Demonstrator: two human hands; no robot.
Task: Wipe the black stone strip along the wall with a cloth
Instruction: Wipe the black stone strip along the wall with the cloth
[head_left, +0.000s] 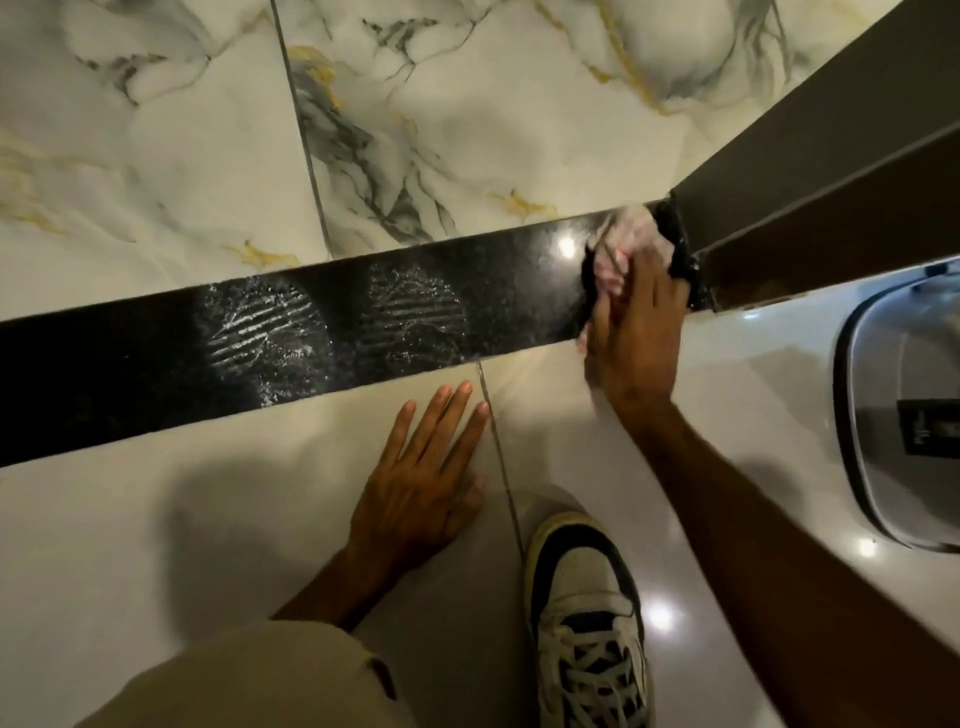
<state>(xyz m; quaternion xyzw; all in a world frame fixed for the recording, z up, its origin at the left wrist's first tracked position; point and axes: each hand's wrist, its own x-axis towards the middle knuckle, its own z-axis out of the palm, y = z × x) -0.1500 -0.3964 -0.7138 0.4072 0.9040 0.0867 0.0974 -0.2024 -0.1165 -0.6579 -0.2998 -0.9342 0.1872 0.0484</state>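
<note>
A black speckled stone strip runs across the floor from the left edge up toward the right, between marbled tiles. Two dusty white shoe prints mark its middle. My right hand presses a crumpled pale pink-white cloth onto the strip's right end, next to a dark brown frame. My left hand lies flat, fingers spread, on the cream floor tile just below the strip, holding nothing.
A dark brown door frame or panel rises at the upper right. A grey and white appliance sits at the right edge. My sneaker and a beige trouser leg fill the bottom. Marbled tiles lie beyond the strip.
</note>
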